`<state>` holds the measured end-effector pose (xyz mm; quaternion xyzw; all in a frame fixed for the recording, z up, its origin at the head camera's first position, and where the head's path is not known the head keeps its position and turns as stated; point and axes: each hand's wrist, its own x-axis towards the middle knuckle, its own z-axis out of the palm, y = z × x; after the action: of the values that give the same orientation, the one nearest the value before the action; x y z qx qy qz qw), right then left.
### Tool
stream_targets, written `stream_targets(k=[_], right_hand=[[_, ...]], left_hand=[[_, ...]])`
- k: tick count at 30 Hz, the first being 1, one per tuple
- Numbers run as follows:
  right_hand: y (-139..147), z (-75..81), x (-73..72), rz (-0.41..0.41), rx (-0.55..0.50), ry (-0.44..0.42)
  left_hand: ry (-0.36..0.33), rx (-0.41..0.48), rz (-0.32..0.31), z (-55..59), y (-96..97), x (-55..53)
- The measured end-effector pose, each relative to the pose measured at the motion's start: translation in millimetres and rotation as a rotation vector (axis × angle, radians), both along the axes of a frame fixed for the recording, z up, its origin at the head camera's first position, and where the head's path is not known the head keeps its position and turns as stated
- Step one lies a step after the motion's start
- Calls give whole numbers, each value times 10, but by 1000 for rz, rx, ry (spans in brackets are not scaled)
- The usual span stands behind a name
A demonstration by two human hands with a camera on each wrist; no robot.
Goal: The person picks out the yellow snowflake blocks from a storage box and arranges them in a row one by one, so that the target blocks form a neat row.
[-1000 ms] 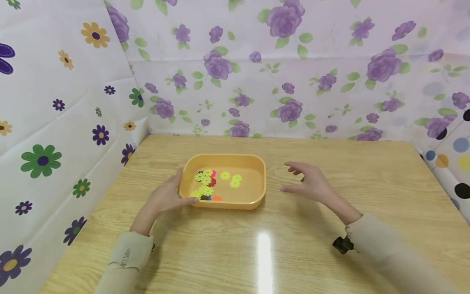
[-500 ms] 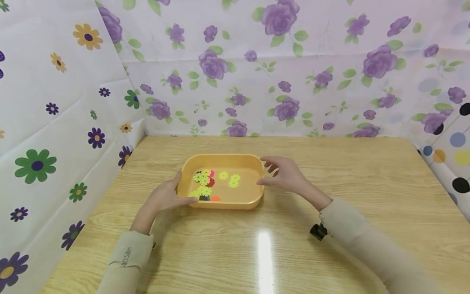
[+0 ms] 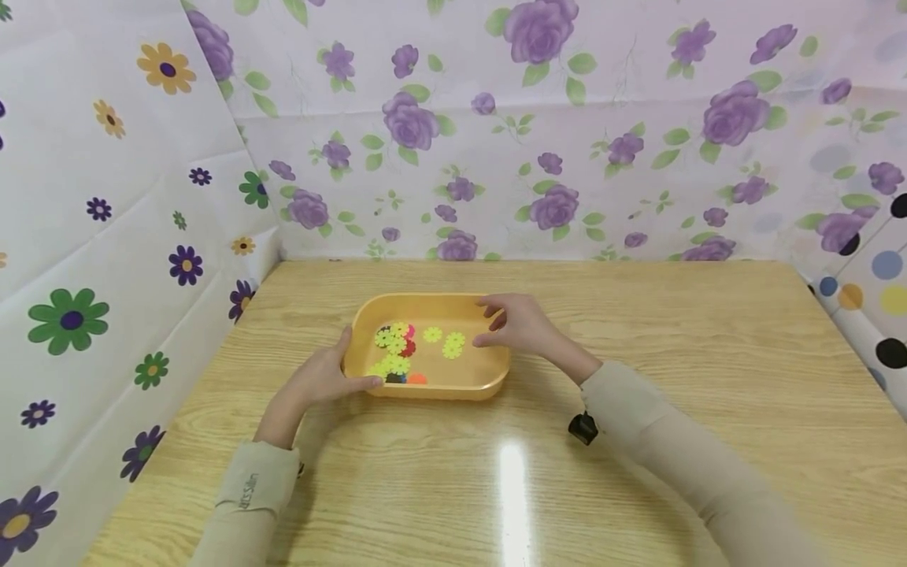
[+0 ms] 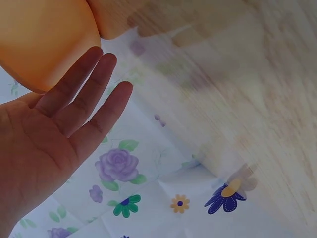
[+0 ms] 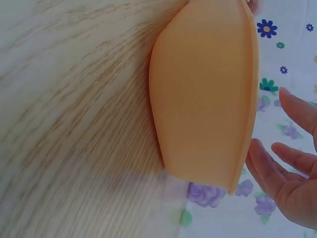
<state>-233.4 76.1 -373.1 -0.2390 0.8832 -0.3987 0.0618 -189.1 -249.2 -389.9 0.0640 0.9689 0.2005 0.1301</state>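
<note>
An orange plastic basin point(image 3: 439, 389) lies on the wooden table, its outer wall point(image 5: 203, 94) large in the right wrist view. Inside, yellow flower-shaped pieces point(image 3: 395, 344) cluster at the left with a dark red piece point(image 3: 408, 347) and an orange one point(image 3: 417, 379). More yellow flower-shaped pieces point(image 3: 453, 344) lie right of centre. My left hand point(image 3: 322, 375) holds the basin's front left corner, thumb over the rim; several of its fingers point(image 4: 94, 109) extend along the outside. My right hand point(image 3: 520, 324) hovers over the basin's right end, thumb and fingers apart, holding nothing.
The wooden table point(image 3: 673, 354) extends around the basin. Behind it hangs a purple-rose sheet point(image 3: 602, 134), with a flower-print sheet point(image 3: 135, 260) on the left and a dotted one point(image 3: 886, 299) on the right. A black wrist camera point(image 3: 583, 428) sits below the right sleeve.
My right hand has moved left from beside the basin, past its right rim, to above its inside. My left hand stays at the corner, and the pieces lie as before.
</note>
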Motion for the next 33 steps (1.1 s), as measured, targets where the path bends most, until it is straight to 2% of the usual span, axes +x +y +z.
stream_targets(k=[8, 16, 22, 25, 30, 33], right_hand=[[-156, -81, -154, 51, -60, -152], [-322, -147, -233, 16, -79, -286], [-434, -202, -295, -89, -216, -483], [-489, -232, -318, -170, -261, -540], [-567, -303, -330, -278, -346, -589], [-597, -341, -322, -322, -364, -579]], left_hand=[[-31, 32, 1, -4, 0, -14], [-35, 45, -5, 13, 8, -5], [-31, 51, -17, -3, 6, -1], [-21, 61, -25, -17, 5, 0], [-4, 71, -25, -23, 4, 12], [5, 70, -25, -19, 4, 18]])
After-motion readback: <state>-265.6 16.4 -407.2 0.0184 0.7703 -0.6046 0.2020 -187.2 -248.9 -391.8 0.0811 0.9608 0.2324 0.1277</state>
